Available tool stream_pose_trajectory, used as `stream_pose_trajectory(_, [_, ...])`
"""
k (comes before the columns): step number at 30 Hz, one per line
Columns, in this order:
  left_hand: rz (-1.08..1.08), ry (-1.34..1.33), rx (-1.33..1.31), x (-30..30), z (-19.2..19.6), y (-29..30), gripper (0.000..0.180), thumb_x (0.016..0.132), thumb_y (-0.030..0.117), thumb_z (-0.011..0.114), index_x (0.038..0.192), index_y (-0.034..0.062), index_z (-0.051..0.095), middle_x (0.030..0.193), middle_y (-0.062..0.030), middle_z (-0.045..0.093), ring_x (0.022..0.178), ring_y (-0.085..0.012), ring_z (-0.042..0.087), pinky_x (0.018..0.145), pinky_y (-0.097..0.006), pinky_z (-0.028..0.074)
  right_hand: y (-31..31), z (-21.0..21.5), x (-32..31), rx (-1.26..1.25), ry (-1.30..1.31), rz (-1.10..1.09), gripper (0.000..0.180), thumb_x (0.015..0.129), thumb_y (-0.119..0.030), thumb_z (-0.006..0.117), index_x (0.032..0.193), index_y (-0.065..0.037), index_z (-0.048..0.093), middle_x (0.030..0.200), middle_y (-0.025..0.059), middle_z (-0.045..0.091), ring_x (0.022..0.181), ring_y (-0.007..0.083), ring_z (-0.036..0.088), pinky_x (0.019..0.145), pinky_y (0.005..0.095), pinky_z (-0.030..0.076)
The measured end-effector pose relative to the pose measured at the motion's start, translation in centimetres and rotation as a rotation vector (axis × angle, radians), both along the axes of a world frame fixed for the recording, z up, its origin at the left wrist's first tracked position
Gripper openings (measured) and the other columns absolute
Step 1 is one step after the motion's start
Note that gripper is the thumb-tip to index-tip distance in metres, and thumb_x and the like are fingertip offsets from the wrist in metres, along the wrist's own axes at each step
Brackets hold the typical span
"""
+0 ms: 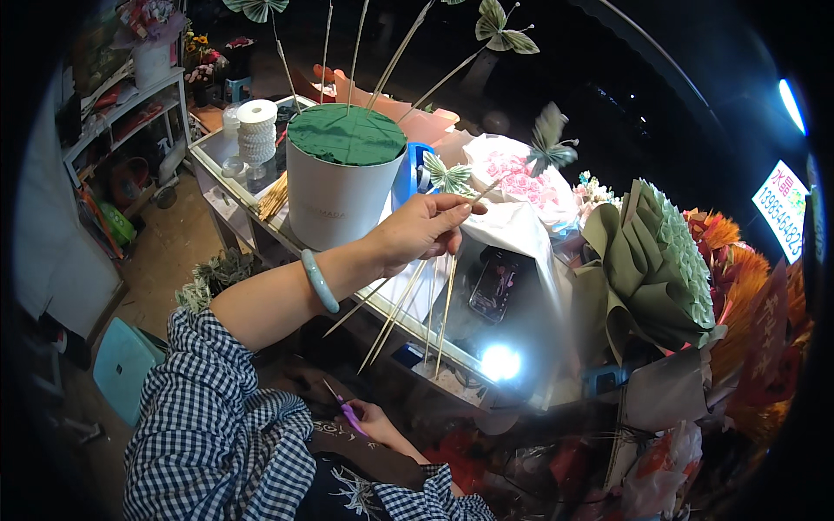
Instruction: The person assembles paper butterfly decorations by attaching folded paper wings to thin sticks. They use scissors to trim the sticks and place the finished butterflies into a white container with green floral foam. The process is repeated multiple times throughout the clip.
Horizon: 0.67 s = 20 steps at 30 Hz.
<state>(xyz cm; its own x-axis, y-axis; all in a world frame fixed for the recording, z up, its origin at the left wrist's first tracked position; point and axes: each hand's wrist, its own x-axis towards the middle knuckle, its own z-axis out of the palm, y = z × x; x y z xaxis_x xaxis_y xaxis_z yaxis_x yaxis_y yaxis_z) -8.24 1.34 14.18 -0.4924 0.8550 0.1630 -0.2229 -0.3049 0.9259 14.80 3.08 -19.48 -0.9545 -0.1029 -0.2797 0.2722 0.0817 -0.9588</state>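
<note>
My left hand (pixel 421 230), with a pale jade bangle at its wrist, is closed around several thin wooden sticks (pixel 396 323). Pale green folded-paper butterflies (pixel 449 178) show above that hand; one near the pink flowers is blurred. Low at my waist, my right hand (pixel 380 425) holds purple-handled scissors (pixel 352 415), blades pointing up and left. Just beyond my left forearm stands a white round box (pixel 334 204) filled with green floral foam (pixel 347 135). Several sticks rise from the foam, some topped by butterflies.
Left of the box are a bead spool (pixel 256 130) and a bundle of sticks (pixel 274 198) on the table. A phone (pixel 493 285) lies right of my left hand, near a bright lamp (pixel 500 363). Wrapped bouquets (pixel 647 260) crowd the right; a blue stool (pixel 126 369) stands left.
</note>
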Motion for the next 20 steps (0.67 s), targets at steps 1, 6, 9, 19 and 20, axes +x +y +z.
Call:
stream_pose_trajectory(1, [0.013, -0.02, -0.012, 0.2, 0.1, -0.4, 0.029, 0.096, 0.019, 0.046, 0.119, 0.0025, 0.054, 0.065, 0.0005, 0.055, 0.047, -0.001, 0.04, 0.042, -0.013, 0.032, 0.0, 0.2, 0.0, 0.043, -0.026, 0.004, 0.037, 0.081, -0.025, 0.069, 0.104, 0.003, 0.06, 0.075, 0.0094, 0.062, 0.064, 0.0089, 0.053, 0.057, 0.0259, 0.044])
stream_pose_trajectory(6, [0.08, -0.019, 0.029, 1.2, 0.0, -1.3, 0.028, 0.097, 0.018, 0.045, 0.116, 0.0003, 0.055, 0.066, 0.0011, 0.055, 0.048, -0.0017, 0.038, 0.045, -0.013, 0.031, -0.3, 3.2, 0.6, 0.218, 0.056, -0.03, 0.037, 0.082, -0.025, 0.068, 0.104, 0.003, 0.058, 0.073, 0.009, 0.06, 0.065, 0.0073, 0.05, 0.057, 0.0263, 0.043])
stream_pose_trajectory(9, [0.03, -0.017, 0.105, 1.3, -0.3, -2.6, 0.03, 0.097, 0.021, 0.045, 0.114, -0.0002, 0.057, 0.066, -0.0003, 0.056, 0.049, -0.0021, 0.037, 0.046, -0.014, 0.03, 0.6, 6.2, 1.0, 0.175, 0.045, 0.048, 0.038, 0.082, -0.025, 0.069, 0.105, 0.002, 0.057, 0.08, 0.0084, 0.06, 0.071, 0.0069, 0.05, 0.062, 0.0249, 0.044])
stream_pose_trajectory(19, [0.067, -0.193, 0.252, 2.5, -2.9, -5.0, 0.023, 0.096, 0.023, 0.048, 0.097, 0.0019, 0.057, 0.069, -0.0005, 0.057, 0.051, -0.0016, 0.038, 0.046, -0.013, 0.029, 4.6, 18.7, 4.2, -0.241, 0.103, -0.15, 0.049, 0.081, -0.005, 0.067, 0.123, -0.005, 0.043, 0.09, 0.0039, 0.054, 0.085, 0.0087, 0.053, 0.076, 0.0214, 0.043])
stream_pose_trajectory(20, [0.023, -0.228, 0.284, 2.6, -3.3, -5.2, 0.021, 0.094, 0.021, 0.051, 0.099, 0.0026, 0.059, 0.073, 0.0005, 0.059, 0.055, -0.0012, 0.044, 0.046, -0.011, 0.029, 3.7, 18.7, 3.4, -0.319, 0.24, -0.218, 0.055, 0.082, -0.005, 0.066, 0.128, -0.006, 0.036, 0.096, 0.0041, 0.053, 0.085, 0.0102, 0.053, 0.077, 0.024, 0.045])
